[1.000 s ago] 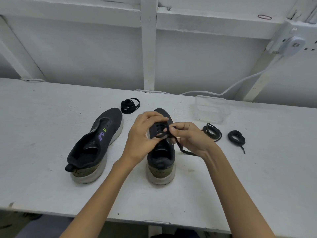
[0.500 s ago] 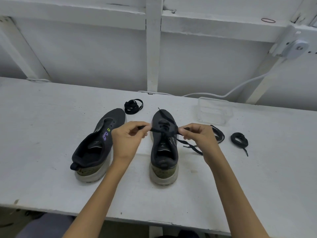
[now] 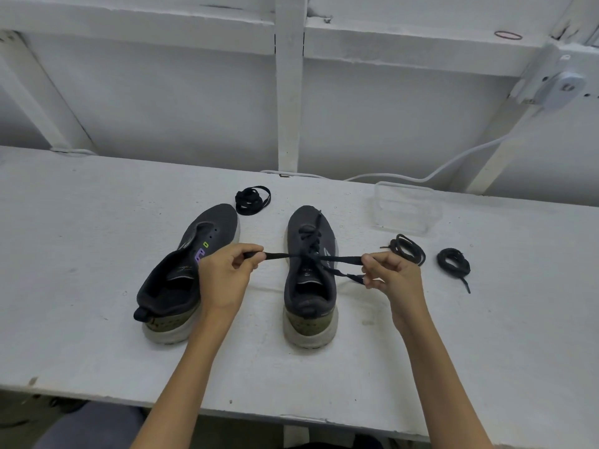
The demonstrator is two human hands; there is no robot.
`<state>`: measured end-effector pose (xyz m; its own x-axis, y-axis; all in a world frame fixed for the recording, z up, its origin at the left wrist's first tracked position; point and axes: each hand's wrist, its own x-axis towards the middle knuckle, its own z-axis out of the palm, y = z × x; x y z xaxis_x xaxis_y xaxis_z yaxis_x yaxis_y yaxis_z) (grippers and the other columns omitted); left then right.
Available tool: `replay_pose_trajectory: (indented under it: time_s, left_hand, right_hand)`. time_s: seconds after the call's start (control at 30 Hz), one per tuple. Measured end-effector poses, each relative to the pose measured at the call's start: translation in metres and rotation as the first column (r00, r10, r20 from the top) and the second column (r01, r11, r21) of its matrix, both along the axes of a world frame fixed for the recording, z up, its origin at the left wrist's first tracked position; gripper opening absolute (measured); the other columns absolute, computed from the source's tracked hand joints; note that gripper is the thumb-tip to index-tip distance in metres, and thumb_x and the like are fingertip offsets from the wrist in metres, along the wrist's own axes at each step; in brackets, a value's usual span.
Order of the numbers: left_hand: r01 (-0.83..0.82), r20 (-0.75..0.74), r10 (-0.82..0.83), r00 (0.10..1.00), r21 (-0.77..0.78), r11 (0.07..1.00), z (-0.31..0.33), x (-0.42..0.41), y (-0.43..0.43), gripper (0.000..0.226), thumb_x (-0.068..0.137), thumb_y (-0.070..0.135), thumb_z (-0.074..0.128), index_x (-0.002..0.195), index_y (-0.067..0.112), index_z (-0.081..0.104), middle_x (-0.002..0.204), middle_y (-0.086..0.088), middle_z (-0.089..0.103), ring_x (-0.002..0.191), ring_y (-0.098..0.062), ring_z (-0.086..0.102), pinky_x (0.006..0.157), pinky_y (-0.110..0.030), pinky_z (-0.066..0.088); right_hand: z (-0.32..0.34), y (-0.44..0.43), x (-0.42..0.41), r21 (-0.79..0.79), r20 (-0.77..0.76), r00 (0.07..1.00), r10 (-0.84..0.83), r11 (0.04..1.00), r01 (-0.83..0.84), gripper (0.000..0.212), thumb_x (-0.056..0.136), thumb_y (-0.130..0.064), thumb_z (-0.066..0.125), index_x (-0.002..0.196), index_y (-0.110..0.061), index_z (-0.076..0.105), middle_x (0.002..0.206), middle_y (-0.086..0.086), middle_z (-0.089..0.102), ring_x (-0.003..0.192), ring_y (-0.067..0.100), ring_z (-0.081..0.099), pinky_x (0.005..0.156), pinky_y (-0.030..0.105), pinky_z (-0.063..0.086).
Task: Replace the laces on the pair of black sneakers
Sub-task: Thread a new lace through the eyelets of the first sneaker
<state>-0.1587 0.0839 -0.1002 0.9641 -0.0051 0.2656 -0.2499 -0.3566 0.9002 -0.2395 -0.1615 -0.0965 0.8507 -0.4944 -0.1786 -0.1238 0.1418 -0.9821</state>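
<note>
Two black sneakers stand on the white table. The right sneaker [image 3: 310,280] carries a black lace [image 3: 311,241] threaded through its eyelets. My left hand [image 3: 225,277] pinches one end of that lace, pulled out to the left. My right hand [image 3: 393,277] pinches the other end out to the right, with a loose tail hanging below the fingers. The lace is stretched taut across the shoe's tongue. The left sneaker [image 3: 181,273] lies angled, with bare eyelets and no lace in it.
A coiled black lace [image 3: 252,199] lies behind the left sneaker. Two more coiled laces [image 3: 406,248] [image 3: 453,264] rest to the right of my right hand. A clear plastic box [image 3: 406,207] stands at the back right, with a white cable [image 3: 421,176] along the wall.
My hands were together over the right sneaker's tongue; they have drawn apart sideways, pulling the two lace ends out tight.
</note>
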Motion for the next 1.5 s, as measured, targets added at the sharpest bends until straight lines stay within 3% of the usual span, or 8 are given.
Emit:
replay_pose_trajectory:
  time_s: [0.2,0.5,0.83,0.93,1.0,1.13,1.3,1.5]
  left_hand:
    - [-0.043,0.029,0.041,0.999,0.094,0.995,-0.011,0.003,0.004,0.029,0.077,-0.014,0.066,0.093,0.008,0.076,0.08,0.008,0.07,0.074,-0.002,0.067,0.072,-0.008,0.051]
    - [-0.129,0.147,0.081,0.986,0.35,0.928,-0.024,0.009,0.007,0.02,0.076,-0.006,0.071,0.09,0.007,0.076,0.082,-0.004,0.073,0.07,-0.022,0.066,0.071,-0.04,0.057]
    - [-0.014,-0.052,0.043,0.998,0.462,0.887,-0.041,0.008,0.0,0.015,0.08,0.005,0.071,0.09,0.016,0.075,0.076,0.001,0.069,0.072,-0.018,0.065,0.073,-0.041,0.055]
    - [0.116,-0.197,-0.054,0.979,0.316,0.942,-0.041,0.003,-0.005,0.023,0.08,0.0,0.07,0.09,0.02,0.073,0.086,0.003,0.072,0.075,-0.007,0.065,0.076,-0.025,0.056]
    - [0.274,-0.292,-0.224,0.93,0.143,0.951,-0.034,0.002,-0.004,0.044,0.076,-0.007,0.064,0.103,0.028,0.067,0.11,0.005,0.069,0.098,-0.003,0.063,0.084,-0.012,0.05]
    - [0.485,-0.14,-0.488,0.862,-0.06,0.873,-0.01,-0.005,-0.01,0.065,0.073,0.011,0.059,0.136,0.023,0.051,0.143,0.013,0.047,0.135,0.005,0.037,0.108,-0.009,0.028]
    - [0.308,-0.3,-0.383,0.874,-0.267,0.913,0.001,-0.009,-0.059,0.052,0.1,0.028,0.05,0.149,0.024,0.033,0.154,0.012,0.034,0.141,0.002,0.028,0.118,-0.023,0.024]
    - [0.203,-0.424,-0.399,0.813,-0.436,0.877,-0.016,-0.026,-0.069,0.065,0.096,0.046,0.042,0.154,0.028,0.02,0.157,0.02,0.022,0.141,0.008,0.022,0.117,-0.019,0.02]
  right_hand:
    - [-0.005,-0.007,-0.006,0.027,-0.007,0.999,-0.047,0.999,0.047,0.01,0.087,-0.007,0.069,0.084,0.002,0.068,0.063,0.007,0.059,0.055,0.019,0.053,0.059,0.027,0.049]
    - [-0.014,-0.016,-0.01,-0.004,-0.031,0.997,-0.072,0.997,0.072,0.011,0.086,-0.004,0.07,0.084,0.007,0.067,0.062,0.006,0.059,0.054,0.019,0.053,0.054,0.026,0.047]
    - [-0.037,-0.01,-0.008,-0.109,-0.184,0.982,-0.033,0.994,0.013,0.018,0.082,-0.011,0.076,0.069,-0.005,0.066,0.057,0.004,0.056,0.05,0.015,0.043,0.047,0.024,0.035]
    - [-0.035,-0.008,-0.004,-0.207,-0.295,0.948,0.118,0.961,-0.184,0.017,0.081,-0.01,0.076,0.068,-0.009,0.066,0.058,0.0,0.06,0.051,0.015,0.048,0.045,0.02,0.037]
    - [-0.028,-0.01,-0.002,-0.318,-0.374,0.906,0.199,0.89,-0.327,0.01,0.079,-0.008,0.073,0.078,-0.017,0.069,0.071,-0.004,0.066,0.055,0.014,0.055,0.052,0.02,0.043]
    - [-0.017,-0.006,0.007,-0.521,-0.209,0.967,0.143,0.82,-0.234,0.03,0.083,-0.019,0.071,0.105,-0.038,0.065,0.103,-0.016,0.063,0.079,0.002,0.058,0.075,0.024,0.047]
    - [-0.008,0.035,0.027,-0.32,-0.012,0.966,0.257,0.914,-0.248,0.054,0.094,-0.05,0.055,0.143,-0.032,0.045,0.145,-0.02,0.043,0.131,-0.01,0.038,0.105,0.01,0.03]
    - [-0.02,0.074,0.015,-0.056,-0.051,0.955,0.291,0.954,-0.294,0.072,0.087,-0.059,0.047,0.152,-0.034,0.025,0.159,-0.023,0.015,0.145,-0.009,0.012,0.124,0.032,0.011]
